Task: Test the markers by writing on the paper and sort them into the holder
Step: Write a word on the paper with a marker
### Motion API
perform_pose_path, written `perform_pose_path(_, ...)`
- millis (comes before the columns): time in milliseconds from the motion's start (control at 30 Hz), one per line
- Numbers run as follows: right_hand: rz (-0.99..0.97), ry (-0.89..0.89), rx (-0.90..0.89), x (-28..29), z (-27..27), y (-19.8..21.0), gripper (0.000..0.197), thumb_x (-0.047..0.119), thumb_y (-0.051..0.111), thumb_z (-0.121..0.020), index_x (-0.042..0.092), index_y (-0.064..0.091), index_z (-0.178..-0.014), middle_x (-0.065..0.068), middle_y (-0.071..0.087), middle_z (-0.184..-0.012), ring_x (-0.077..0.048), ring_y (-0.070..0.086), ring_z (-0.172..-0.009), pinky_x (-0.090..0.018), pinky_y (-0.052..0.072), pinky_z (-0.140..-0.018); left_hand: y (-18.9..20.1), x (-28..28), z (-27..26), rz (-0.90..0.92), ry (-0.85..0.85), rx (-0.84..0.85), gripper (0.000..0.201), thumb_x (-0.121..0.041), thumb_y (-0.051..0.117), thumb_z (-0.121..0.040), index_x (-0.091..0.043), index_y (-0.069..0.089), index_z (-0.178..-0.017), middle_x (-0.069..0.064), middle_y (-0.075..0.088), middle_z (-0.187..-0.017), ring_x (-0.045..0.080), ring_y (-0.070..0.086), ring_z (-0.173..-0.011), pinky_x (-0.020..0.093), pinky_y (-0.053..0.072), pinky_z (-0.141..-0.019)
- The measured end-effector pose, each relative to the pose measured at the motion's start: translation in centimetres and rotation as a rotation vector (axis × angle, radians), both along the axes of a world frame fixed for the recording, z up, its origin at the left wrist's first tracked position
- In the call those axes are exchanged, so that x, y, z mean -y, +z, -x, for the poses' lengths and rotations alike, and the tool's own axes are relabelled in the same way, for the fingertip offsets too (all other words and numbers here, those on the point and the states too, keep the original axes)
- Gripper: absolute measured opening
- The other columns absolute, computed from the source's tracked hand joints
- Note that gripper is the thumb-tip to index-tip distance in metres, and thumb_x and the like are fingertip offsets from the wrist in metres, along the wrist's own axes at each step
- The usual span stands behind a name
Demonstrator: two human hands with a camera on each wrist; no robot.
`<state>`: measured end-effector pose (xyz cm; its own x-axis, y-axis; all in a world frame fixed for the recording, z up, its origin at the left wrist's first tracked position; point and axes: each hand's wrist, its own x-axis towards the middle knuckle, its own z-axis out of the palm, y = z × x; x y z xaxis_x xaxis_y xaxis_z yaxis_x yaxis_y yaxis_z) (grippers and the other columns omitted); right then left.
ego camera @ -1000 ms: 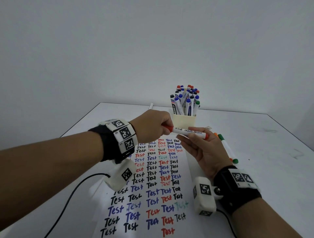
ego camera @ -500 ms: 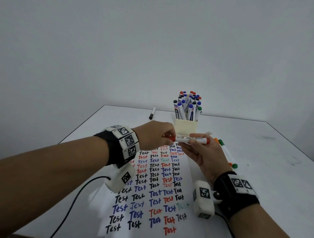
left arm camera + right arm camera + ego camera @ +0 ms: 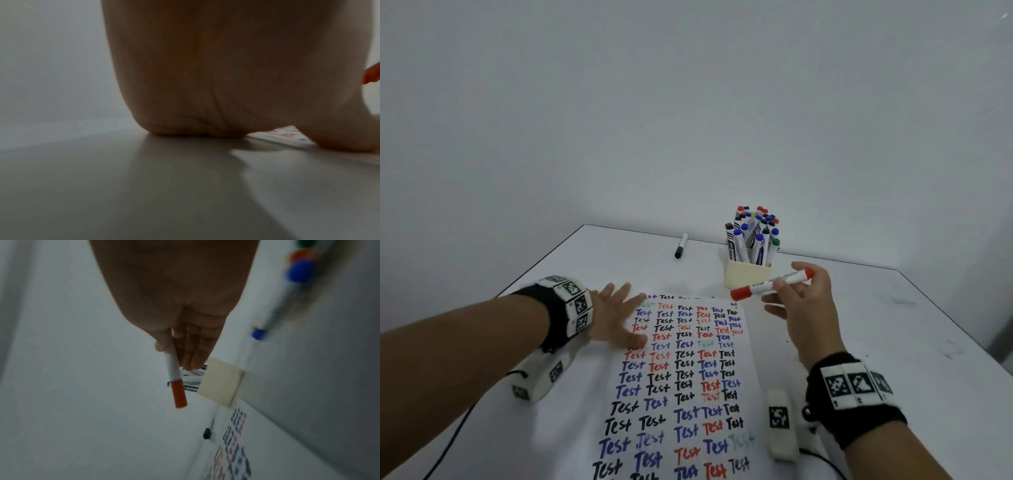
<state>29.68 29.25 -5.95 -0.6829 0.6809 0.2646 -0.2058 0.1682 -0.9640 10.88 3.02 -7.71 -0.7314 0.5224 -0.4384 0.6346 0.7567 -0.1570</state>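
Both forearms are bare, without sleeves. Each wrist wears a black band (image 3: 859, 421) carrying white square tiles (image 3: 577, 301) printed with black-and-white coded markers. A white camera block (image 3: 780, 425) bearing the same markers hangs under each wrist, and a thin black cable (image 3: 452, 442) trails from it

A bare test room: plain white table (image 3: 893, 325) against blank grey wall (image 3: 688, 120)

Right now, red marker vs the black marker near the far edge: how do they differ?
The red marker has a red cap; the black marker has a black one. The red marker is off the table, pinched in the right hand; the black marker lies loose on the table, left of the holder. Both are capped, with white barrels.
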Motion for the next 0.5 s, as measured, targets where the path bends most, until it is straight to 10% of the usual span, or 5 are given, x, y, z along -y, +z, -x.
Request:
perform_pose_path(167,-0.417,-0.044,0.079,-1.6,1.9,4.9,0.027,0.018,0.054,-0.106,0.031,0.048,-0.128,0.002,0.071,-0.103,-0.015,0.074,-0.088,-0.038,0.063,-0.079,-0.1,-0.2,0.9,0.042,0.01,0.028,0.133,-0.105,0.02,-0.047,-0.038,-0.023,-0.153,0.0,-0.027,-0.163,0.031,-0.014,-0.152,0.054,0.0,-0.123)
perform_pose_path(500,-0.91,-0.093,0.353,-4.4,9.4,9.9,0.032,0.025,0.046,-0.106,0.025,0.044,-0.138,0.005,0.062,-0.082,-0.018,0.065,-0.074,-0.035,0.051,-0.065,-0.4,0.0,1.4,0.01,0.004,0.064,0.124,-0.103,0.031,-0.06,-0.041,-0.022,-0.153,-0.001,-0.028,-0.163,0.031,-0.018,-0.152,0.053,-0.003,-0.123)
